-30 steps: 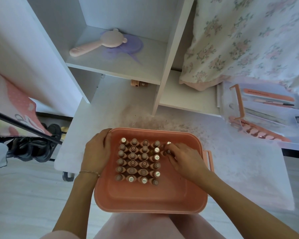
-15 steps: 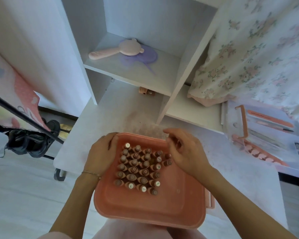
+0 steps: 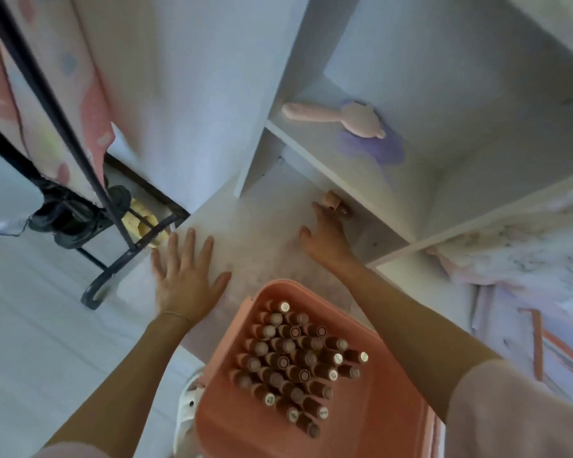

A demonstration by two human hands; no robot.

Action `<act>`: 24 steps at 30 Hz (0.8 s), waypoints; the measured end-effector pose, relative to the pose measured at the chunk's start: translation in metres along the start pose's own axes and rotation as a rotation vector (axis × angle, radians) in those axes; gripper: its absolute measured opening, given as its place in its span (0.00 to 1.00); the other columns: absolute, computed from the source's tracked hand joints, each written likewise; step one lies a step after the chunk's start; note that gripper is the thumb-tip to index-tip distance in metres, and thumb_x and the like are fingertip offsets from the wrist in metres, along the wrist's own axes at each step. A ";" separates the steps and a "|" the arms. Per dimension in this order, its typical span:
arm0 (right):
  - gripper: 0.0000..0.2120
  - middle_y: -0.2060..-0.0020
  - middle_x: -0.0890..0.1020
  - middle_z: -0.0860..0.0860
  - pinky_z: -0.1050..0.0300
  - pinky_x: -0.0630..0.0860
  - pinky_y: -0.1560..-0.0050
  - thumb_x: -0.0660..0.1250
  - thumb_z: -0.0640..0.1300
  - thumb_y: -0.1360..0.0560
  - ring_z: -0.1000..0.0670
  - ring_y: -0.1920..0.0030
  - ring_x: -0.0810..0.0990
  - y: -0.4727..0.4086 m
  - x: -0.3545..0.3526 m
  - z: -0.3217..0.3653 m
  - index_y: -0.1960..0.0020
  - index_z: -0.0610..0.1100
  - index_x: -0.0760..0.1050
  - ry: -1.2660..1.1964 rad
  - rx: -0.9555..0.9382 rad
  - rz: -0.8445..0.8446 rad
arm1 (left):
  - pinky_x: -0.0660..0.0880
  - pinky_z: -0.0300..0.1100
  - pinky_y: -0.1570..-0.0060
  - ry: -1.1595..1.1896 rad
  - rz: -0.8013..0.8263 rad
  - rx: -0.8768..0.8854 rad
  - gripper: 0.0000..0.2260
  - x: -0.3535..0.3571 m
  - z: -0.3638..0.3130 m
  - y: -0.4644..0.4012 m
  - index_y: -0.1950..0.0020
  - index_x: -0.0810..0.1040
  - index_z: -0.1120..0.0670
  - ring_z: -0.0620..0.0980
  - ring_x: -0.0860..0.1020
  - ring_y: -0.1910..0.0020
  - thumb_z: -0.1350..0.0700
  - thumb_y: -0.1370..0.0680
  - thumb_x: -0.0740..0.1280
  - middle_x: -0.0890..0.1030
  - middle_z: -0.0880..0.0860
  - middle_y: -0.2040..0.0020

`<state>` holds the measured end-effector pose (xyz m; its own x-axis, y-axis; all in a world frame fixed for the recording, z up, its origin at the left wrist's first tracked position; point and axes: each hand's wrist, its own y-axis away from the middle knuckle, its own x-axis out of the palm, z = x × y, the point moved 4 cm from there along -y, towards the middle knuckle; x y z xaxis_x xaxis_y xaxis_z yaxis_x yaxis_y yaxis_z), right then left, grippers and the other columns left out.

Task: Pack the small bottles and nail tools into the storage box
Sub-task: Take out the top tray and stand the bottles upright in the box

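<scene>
**Hands off the box, one at a stray bottle under the shelf**

Rows of small brown nail-polish bottles [image 3: 295,361] stand upright, packed close together, in the far left part of the salmon-pink plastic storage box [image 3: 371,421]. The near and right parts of the box floor are bare. The box sits at the near edge of the white speckled desk [image 3: 258,233], tilted in the head view because the camera itself is turned.

Neither hand touches the box. The left hand [image 3: 186,272] lies flat on the desk to the left of the box, palm down, fingers straight and spread wide, holding nothing. A thin bracelet [image 3: 176,314] circles its wrist.

The right hand [image 3: 325,239] stretches forward over the desk, past the far corner of the box, into the low space under the white shelf board [image 3: 315,160]. Its fingers are extended, and the fingertips [image 3: 318,206] are at a single small tan bottle lying on its side [image 3: 334,200] there. Whether they touch it or only come just beside it cannot be told; the hand does not grip it.

On the shelf above rests a pale pink hairbrush with a rounded, eared head [image 3: 344,119], partly over a flat lilac shape [image 3: 374,148]. At the left, a black metal rack frame [image 3: 113,226] stands on the floor beside the desk. At the far right edge, a pink tray with orange strips [image 3: 543,345] is blurred.
</scene>
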<state>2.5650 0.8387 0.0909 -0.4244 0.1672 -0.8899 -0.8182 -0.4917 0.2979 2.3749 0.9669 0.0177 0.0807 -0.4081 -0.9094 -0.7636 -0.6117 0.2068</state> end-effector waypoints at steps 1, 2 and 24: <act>0.29 0.26 0.55 0.42 0.51 0.54 0.28 0.58 0.45 0.23 0.43 0.27 0.53 -0.011 0.004 -0.005 0.26 0.41 0.51 0.040 0.031 -0.008 | 0.34 0.58 0.31 -0.046 -0.016 0.009 0.32 0.004 0.001 0.000 0.24 0.50 0.48 0.57 0.40 0.25 0.36 0.24 0.50 0.47 0.54 0.23; 0.30 0.25 0.52 0.42 0.49 0.53 0.28 0.58 0.45 0.23 0.43 0.26 0.50 -0.021 0.005 -0.011 0.25 0.42 0.49 0.089 0.063 -0.022 | 0.33 0.58 0.31 -0.060 -0.036 0.011 0.32 0.005 0.000 0.000 0.24 0.49 0.48 0.57 0.40 0.25 0.36 0.25 0.50 0.47 0.54 0.23; 0.11 0.58 0.79 0.52 0.72 0.67 0.70 0.62 0.40 0.24 0.59 0.65 0.73 0.014 -0.009 0.008 0.44 0.42 0.77 -0.313 -0.074 0.044 | 0.29 0.57 0.34 -0.156 0.059 -0.011 0.32 0.007 0.001 -0.002 0.25 0.40 0.46 0.56 0.34 0.27 0.34 0.24 0.45 0.39 0.53 0.23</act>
<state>2.5540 0.8367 0.1059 -0.5668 0.3938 -0.7236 -0.7709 -0.5633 0.2972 2.3765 0.9654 0.0103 -0.0649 -0.3340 -0.9403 -0.7571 -0.5974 0.2644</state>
